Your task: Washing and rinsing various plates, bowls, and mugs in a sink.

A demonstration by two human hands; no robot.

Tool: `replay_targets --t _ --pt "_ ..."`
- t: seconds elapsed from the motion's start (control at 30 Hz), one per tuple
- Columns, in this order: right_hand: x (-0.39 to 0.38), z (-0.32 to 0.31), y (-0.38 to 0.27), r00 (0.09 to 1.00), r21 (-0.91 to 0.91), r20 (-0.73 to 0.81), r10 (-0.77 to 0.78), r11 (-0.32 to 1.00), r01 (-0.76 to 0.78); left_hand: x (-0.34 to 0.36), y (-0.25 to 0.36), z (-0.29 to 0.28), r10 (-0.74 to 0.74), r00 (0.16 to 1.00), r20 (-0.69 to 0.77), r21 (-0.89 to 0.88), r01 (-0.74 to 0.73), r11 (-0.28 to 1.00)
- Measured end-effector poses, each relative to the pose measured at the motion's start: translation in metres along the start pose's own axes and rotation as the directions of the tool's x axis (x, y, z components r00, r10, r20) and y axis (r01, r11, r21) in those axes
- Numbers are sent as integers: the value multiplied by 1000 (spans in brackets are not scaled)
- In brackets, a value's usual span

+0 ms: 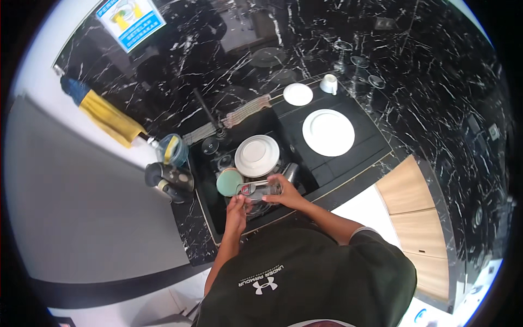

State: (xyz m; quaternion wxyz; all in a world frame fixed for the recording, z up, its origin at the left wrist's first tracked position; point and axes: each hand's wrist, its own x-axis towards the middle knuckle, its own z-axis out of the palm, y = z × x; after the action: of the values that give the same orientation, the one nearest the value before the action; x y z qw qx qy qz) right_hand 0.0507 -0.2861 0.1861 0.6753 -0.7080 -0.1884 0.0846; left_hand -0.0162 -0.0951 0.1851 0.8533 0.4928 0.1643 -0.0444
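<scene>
Low over the black sink (200, 203), a clear glass (260, 192) lies tilted on its side between my two hands. A small red and white patch shows at its left part. My left hand (238, 208) closes on the glass's left end, and the fingers of my right hand (284, 193) wrap round its right end. Just beyond it in the sink are stacked white plates (257, 155). A pale green round dish (230, 182) sits to their left. Some clear glassware under my hands is partly hidden.
Right of the sink, the black drainboard holds a large white plate (328, 132), a small white saucer (298, 94) and a white cup (329, 84). Stemmed glasses (359, 62) stand behind. A dark faucet (210, 111) rises at the back; a dark kettle (170, 181) stands left.
</scene>
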Motion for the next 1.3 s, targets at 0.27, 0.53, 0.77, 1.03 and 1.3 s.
replay_targets --t 0.27,0.53,0.77,1.03,1.3 --pt "29 -73 -18 998 -135 -53 18 990 -25 31 -30 -30 302 949 -90 549 -205 810" --pt "96 -220 -40 873 -184 -473 120 955 -231 5 -61 -97 325 945 25 968 -105 230" --pt "128 -269 -53 848 53 -404 342 935 -352 -5 -57 -79 325 942 -82 990 40 132" --pt "149 -153 -62 949 -111 85 304 949 -294 -4 -52 -73 292 946 -142 988 117 101" --pt "172 -198 -41 943 -248 -157 292 913 -324 -1 -52 -72 287 949 -134 989 109 100"
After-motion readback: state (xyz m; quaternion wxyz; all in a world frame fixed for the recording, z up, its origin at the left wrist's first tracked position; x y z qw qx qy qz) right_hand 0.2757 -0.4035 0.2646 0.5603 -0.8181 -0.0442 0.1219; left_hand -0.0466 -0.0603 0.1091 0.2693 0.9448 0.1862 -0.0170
